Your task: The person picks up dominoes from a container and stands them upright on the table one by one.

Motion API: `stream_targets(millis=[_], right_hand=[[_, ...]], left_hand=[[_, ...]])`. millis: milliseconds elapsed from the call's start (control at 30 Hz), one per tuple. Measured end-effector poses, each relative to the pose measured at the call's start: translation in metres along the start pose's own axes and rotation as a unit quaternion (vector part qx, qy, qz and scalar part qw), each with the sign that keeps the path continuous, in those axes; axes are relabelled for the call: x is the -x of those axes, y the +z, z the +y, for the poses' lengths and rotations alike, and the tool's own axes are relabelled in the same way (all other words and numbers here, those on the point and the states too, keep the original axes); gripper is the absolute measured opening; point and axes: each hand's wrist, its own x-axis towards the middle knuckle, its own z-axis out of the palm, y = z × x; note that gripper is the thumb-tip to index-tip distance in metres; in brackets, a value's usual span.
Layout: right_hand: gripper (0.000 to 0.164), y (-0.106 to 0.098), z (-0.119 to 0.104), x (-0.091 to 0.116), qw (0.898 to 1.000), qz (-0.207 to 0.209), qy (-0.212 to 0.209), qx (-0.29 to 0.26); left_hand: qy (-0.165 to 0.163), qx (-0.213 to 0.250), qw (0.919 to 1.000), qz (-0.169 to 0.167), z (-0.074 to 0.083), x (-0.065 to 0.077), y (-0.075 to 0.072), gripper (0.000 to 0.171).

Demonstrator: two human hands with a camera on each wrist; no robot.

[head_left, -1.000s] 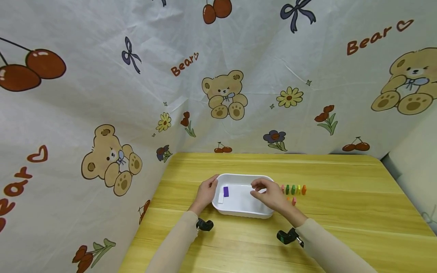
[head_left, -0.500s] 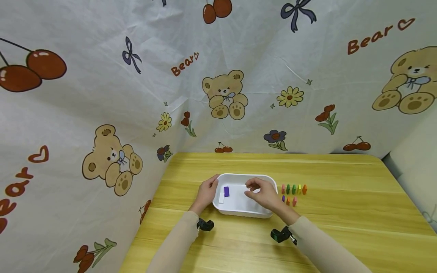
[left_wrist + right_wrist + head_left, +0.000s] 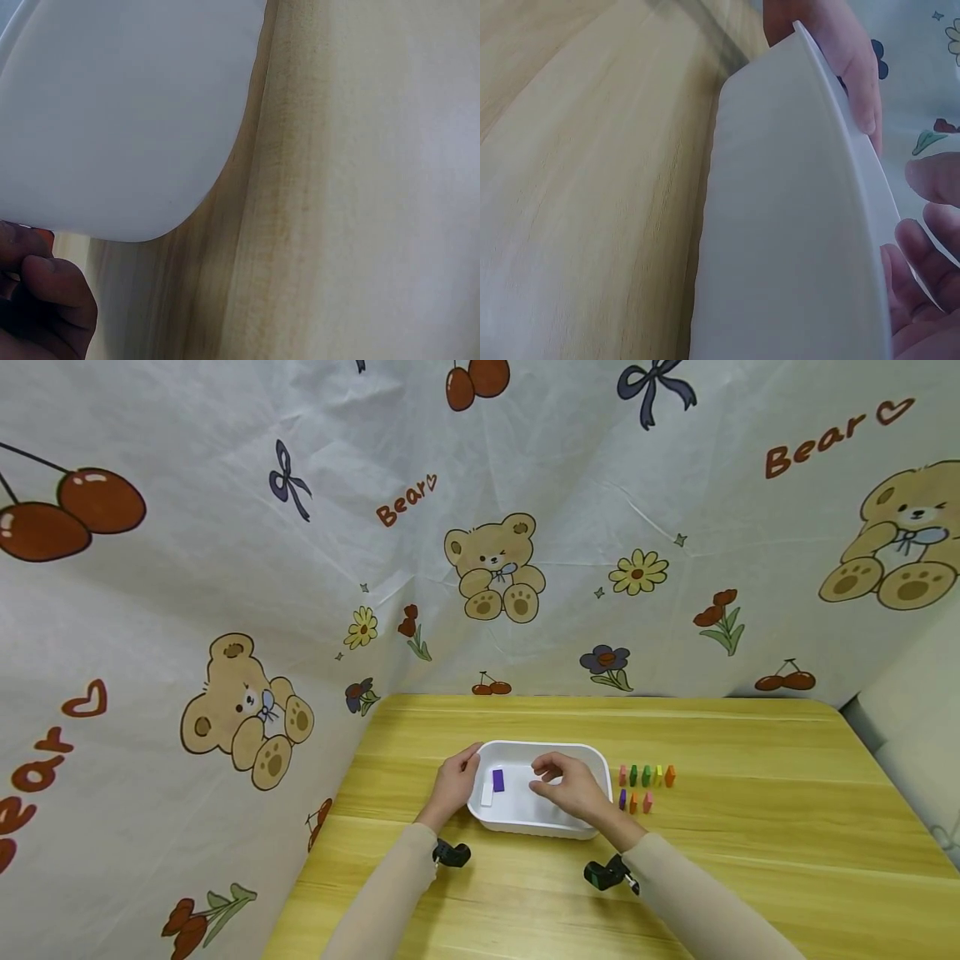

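Observation:
A white plastic tray point(image 3: 525, 810) sits on the wooden table. My left hand point(image 3: 453, 783) grips its left end, with the thumb at the rim in the right wrist view. My right hand point(image 3: 573, 789) hovers over the right half of the tray. Its fingers are loosely bent, and thumb and fingertips stand apart with nothing between them. Inside the tray, near the left end, lie a purple domino point(image 3: 498, 781) and a white domino point(image 3: 487, 794), side by side. The right wrist view shows the right-hand fingers point(image 3: 930, 262) just beyond the tray's near rim.
To the right of the tray, several small coloured dominoes stand upright in two rows. An orange domino point(image 3: 671, 776) ends the back row and a pink domino point(image 3: 648, 802) the front one. A bear-printed cloth point(image 3: 525, 652) hangs behind the table point(image 3: 750, 827) and along its left side.
My right hand has moved left over the tray, and the purple domino at the left of the front row has come into view. The left hand stays on the tray's end.

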Motion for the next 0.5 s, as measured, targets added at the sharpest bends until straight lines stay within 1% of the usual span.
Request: stream_targets(millis=[133, 300, 500], right_hand=[[0.030, 0.005, -0.001, -0.002, 1.000, -0.006, 0.004, 0.002], [0.027, 0.010, -0.005, -0.004, 1.000, -0.008, 0.001, 0.003], [0.032, 0.018, -0.004, -0.007, 1.000, -0.026, -0.008, 0.013]], left_hand=[[0.000, 0.003, 1.0000, 0.000, 0.002, 0.001, 0.000, 0.040], [-0.001, 0.007, 1.0000, -0.003, 0.003, 0.001, -0.001, 0.040], [0.001, 0.006, 1.0000, 0.000, 0.001, 0.000, 0.000, 0.040]])
